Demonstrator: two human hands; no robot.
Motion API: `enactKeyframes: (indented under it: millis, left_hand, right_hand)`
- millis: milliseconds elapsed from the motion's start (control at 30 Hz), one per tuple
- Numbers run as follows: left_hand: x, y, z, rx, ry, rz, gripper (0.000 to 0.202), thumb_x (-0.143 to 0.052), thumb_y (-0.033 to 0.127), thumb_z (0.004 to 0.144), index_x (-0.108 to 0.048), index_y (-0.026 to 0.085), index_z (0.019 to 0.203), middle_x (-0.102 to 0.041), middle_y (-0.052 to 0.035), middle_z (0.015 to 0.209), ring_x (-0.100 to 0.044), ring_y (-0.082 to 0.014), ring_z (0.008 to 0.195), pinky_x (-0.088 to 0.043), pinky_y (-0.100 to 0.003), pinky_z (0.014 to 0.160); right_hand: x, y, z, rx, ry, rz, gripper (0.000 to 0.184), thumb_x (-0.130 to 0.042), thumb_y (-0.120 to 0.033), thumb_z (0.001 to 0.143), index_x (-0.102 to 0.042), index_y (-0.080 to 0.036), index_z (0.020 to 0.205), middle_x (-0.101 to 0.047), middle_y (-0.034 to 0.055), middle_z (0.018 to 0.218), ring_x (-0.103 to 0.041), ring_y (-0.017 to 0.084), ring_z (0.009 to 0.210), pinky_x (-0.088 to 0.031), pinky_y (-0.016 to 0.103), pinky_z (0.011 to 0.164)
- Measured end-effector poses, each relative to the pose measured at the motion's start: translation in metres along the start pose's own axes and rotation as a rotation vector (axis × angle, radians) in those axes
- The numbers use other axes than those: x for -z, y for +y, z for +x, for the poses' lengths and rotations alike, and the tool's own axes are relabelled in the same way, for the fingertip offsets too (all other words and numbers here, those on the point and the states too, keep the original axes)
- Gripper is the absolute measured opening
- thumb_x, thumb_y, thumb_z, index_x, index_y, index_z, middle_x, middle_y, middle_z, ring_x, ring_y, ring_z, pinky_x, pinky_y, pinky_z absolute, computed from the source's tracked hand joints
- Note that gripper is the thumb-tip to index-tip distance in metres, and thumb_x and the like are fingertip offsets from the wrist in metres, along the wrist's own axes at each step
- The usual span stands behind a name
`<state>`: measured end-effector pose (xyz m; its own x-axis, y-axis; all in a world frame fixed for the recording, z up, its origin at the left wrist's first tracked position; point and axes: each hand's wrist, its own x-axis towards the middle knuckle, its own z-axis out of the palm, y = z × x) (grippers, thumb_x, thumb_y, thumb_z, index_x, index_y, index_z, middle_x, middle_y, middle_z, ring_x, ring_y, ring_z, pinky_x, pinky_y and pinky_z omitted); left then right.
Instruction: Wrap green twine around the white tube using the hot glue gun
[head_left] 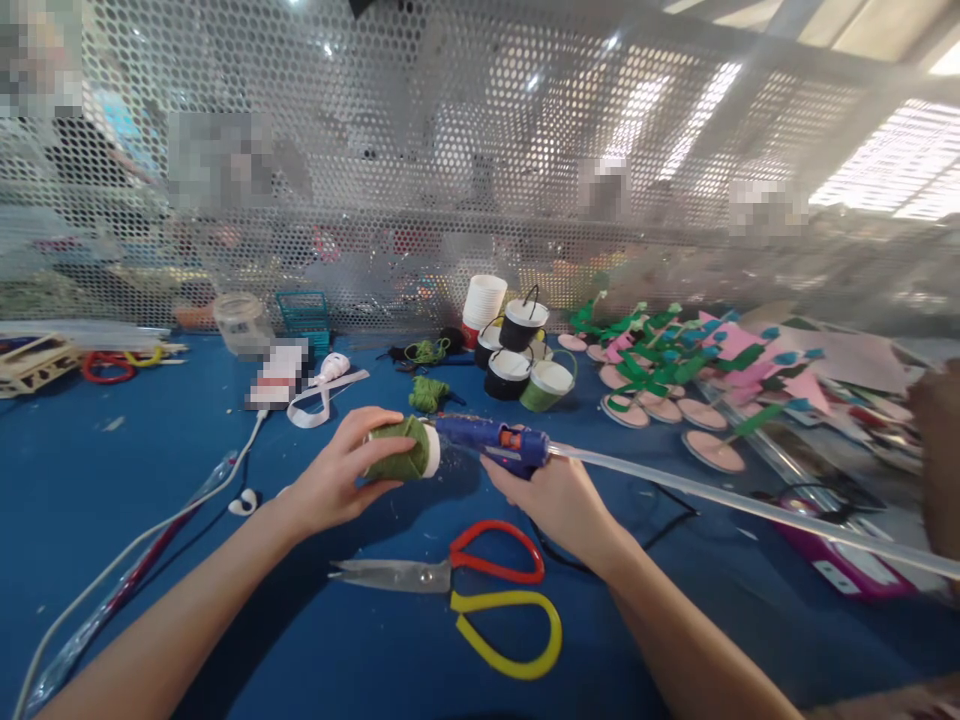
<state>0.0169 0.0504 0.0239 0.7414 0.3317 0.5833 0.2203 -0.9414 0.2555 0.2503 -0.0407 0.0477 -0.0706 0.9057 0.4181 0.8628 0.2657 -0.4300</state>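
Observation:
My left hand point(349, 465) is wrapped round a small cup point(397, 450) covered in green yarn, tipped on its side with its white rim toward the right. A blue hot glue gun point(491, 437) is gripped in my right hand point(559, 500), its nozzle close to the cup's rim; whether they touch I cannot tell. From the gun's rear a long clear glue stick point(712, 495) runs off to the right. Below both hands lies a pair of scissors point(450, 575) with one red and one yellow handle, blades pointing left.
Behind my hands stand yarn-wrapped cups point(510, 372), stacked white cups point(484, 300) and green yarn point(428, 394). Paper flowers on round bases point(649, 400) fill the right. A phone point(277, 375) with a cable, a white ribbon point(311, 408) and a purple power strip point(840, 560) lie around. A perforated metal screen point(420, 180) closes the back.

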Motion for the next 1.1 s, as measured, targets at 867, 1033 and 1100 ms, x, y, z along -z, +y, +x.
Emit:
enactKeyframes:
  millis: [867, 1033, 1100]
  left_hand:
    - [0.001, -0.002, 0.0, 0.242, 0.105, -0.134, 0.038, -0.063, 0.018, 0.076, -0.049, 0.024, 0.111, -0.047, -0.0086, 0.116, -0.05, -0.0239, 0.109, -0.044, -0.042, 0.091]
    - [0.0, -0.006, 0.0, 0.25, 0.139, -0.141, 0.039, -0.065, 0.02, 0.074, -0.051, 0.023, 0.11, -0.049, -0.0085, 0.113, -0.05, -0.0242, 0.107, -0.043, -0.043, 0.091]
    - [-0.001, -0.007, 0.0, 0.257, 0.151, -0.15, 0.039, -0.066, 0.021, 0.074, -0.051, 0.023, 0.11, -0.049, -0.0088, 0.113, -0.05, -0.0247, 0.107, -0.043, -0.044, 0.091]
  right_hand:
    - [-0.005, -0.011, -0.007, -0.092, 0.08, 0.177, 0.013, -0.05, -0.021, 0.071, -0.062, -0.02, 0.066, -0.059, 0.0006, 0.05, -0.05, 0.014, 0.043, -0.045, 0.024, 0.045]
    - [-0.008, -0.01, -0.009, -0.09, 0.084, 0.19, 0.013, -0.049, -0.022, 0.07, -0.062, -0.019, 0.066, -0.056, -0.0003, 0.048, -0.046, 0.012, 0.042, -0.043, 0.023, 0.043]
    - [-0.007, -0.011, -0.009, -0.096, 0.068, 0.19, 0.013, -0.05, -0.021, 0.07, -0.061, -0.019, 0.065, -0.056, -0.0008, 0.047, -0.045, 0.012, 0.041, -0.042, 0.022, 0.043]
